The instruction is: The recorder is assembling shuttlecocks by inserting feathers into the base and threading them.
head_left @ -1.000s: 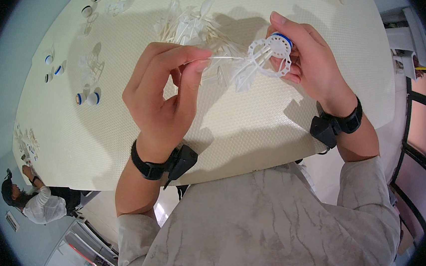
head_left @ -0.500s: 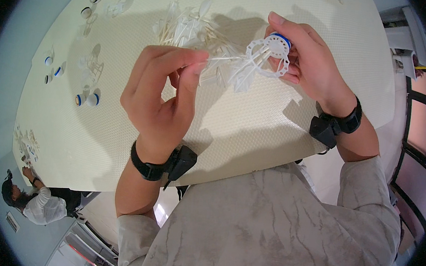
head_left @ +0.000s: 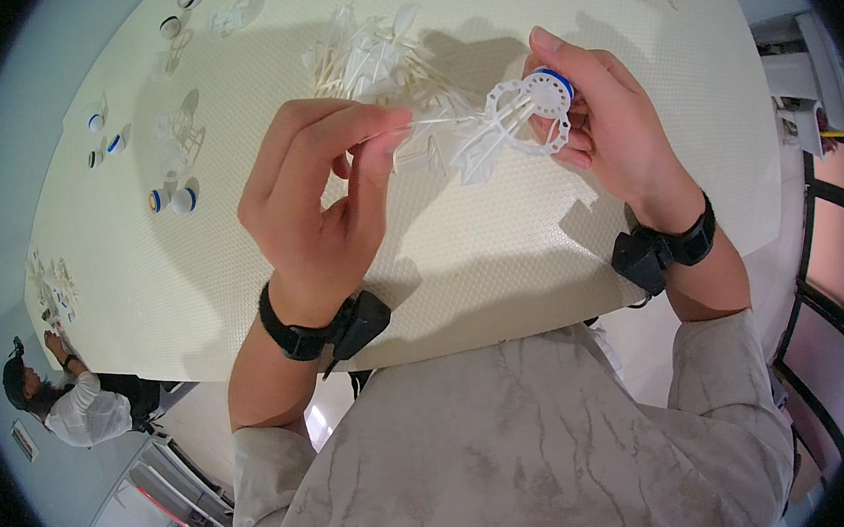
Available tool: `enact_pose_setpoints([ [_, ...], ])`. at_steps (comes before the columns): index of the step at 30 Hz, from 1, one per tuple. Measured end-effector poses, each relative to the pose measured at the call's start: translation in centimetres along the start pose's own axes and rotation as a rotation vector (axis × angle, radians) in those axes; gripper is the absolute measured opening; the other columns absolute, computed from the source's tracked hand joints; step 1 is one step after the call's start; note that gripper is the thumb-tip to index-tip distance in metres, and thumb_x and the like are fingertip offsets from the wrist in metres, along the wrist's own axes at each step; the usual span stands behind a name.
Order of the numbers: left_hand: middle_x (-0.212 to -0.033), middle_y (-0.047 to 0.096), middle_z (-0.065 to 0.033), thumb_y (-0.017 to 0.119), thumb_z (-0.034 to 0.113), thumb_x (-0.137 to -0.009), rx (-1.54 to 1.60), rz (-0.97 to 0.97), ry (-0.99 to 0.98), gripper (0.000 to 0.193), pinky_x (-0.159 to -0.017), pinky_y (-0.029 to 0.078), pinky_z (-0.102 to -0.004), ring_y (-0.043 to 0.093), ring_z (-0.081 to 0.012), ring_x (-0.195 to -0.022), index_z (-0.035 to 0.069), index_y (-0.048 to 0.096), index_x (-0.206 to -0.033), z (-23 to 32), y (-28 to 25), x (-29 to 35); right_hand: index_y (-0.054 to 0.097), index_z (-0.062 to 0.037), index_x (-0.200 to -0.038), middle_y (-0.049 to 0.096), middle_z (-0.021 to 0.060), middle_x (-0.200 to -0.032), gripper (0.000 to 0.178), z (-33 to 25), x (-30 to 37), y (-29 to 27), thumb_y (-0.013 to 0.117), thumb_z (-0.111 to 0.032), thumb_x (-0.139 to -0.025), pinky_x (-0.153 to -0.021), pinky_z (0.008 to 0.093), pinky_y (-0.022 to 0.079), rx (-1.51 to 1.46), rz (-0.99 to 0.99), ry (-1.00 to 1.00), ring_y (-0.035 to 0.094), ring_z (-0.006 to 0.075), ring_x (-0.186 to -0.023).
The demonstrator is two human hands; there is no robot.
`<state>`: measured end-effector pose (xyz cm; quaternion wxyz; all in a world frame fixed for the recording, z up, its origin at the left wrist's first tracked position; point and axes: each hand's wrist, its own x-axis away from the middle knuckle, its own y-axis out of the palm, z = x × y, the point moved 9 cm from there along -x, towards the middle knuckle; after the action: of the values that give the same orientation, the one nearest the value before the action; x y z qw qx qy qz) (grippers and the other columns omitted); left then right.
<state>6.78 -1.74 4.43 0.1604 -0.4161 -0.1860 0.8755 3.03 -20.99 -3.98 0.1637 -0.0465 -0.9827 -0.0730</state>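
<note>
My right hand [head_left: 608, 110] is closed round the blue-banded head of a partly built badminton shuttlecock [head_left: 551, 93]. Its white holed disc and white openwork ring face left, and several white vanes [head_left: 481, 149] stick out of it. Thumb and forefinger of my left hand [head_left: 325, 172] pinch a thin white stem [head_left: 443, 122], whose far end reaches the ring's left side. Whether that end sits in a hole is too small to tell. Behind both hands lies a loose pile of white vanes with stems [head_left: 374, 57].
Blue- and black-banded white shuttlecock heads [head_left: 184, 200] are scattered on the left of the cream textured table [head_left: 502, 260]. White openwork skirts [head_left: 182, 141] lie among them. Another person [head_left: 89, 406] works at the far left edge, by a small heap of parts [head_left: 52, 284].
My left hand has dipped very slightly, the pinch still on the stem. The shuttlecock has shifted a touch left in my right hand.
</note>
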Motion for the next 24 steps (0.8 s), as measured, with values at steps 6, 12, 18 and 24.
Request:
enact_pose_setpoints([
  [6,-0.085,0.067,-0.0046,0.073,-0.003,-0.083,-0.006,-0.008,0.001,0.012,-0.049,0.040,-0.0213,0.058,-0.0098,-0.065,0.005,0.072,-0.092,0.1,0.1,0.0,0.057,-0.0059,-0.062,0.036,-0.0036,-0.044,0.058,-0.1,0.0,-0.1,0.052,-0.052,-0.098,-0.040,0.0253,0.020,-0.008,-0.002,-0.003,0.029,0.0060,-0.038],
  [12,-0.085,0.067,-0.0045,0.074,-0.004,-0.081,-0.003,-0.005,-0.011,0.015,-0.050,0.040,-0.0222,0.059,-0.0103,-0.065,0.005,0.072,-0.092,-0.1,0.2,0.1,0.058,-0.0043,-0.065,0.039,-0.0031,-0.046,0.058,-0.4,0.2,0.0,0.053,-0.052,-0.098,-0.040,0.0249,0.021,0.049,0.011,-0.019,0.031,0.0058,-0.038],
  [18,-0.085,0.067,-0.0044,0.076,-0.004,-0.079,0.010,-0.028,-0.054,0.016,-0.050,0.040,-0.0222,0.059,-0.0112,-0.064,0.006,0.072,-0.091,-0.3,0.5,0.0,0.060,-0.0041,-0.066,0.041,-0.0032,-0.048,0.057,-0.4,0.2,-0.1,0.055,-0.052,-0.097,-0.040,0.0238,0.021,0.059,0.024,-0.011,0.032,0.0049,-0.039],
  [24,-0.081,0.066,-0.0043,0.078,-0.003,-0.076,-0.039,-0.035,-0.047,0.017,-0.049,0.040,-0.0224,0.059,-0.0113,-0.062,0.006,0.073,-0.090,-0.4,0.5,0.1,0.062,-0.0054,-0.067,0.041,-0.0045,-0.049,0.059,-1.0,0.4,-0.2,0.053,-0.056,-0.097,-0.041,0.0232,0.022,0.186,0.051,-0.062,0.032,0.0042,-0.042],
])
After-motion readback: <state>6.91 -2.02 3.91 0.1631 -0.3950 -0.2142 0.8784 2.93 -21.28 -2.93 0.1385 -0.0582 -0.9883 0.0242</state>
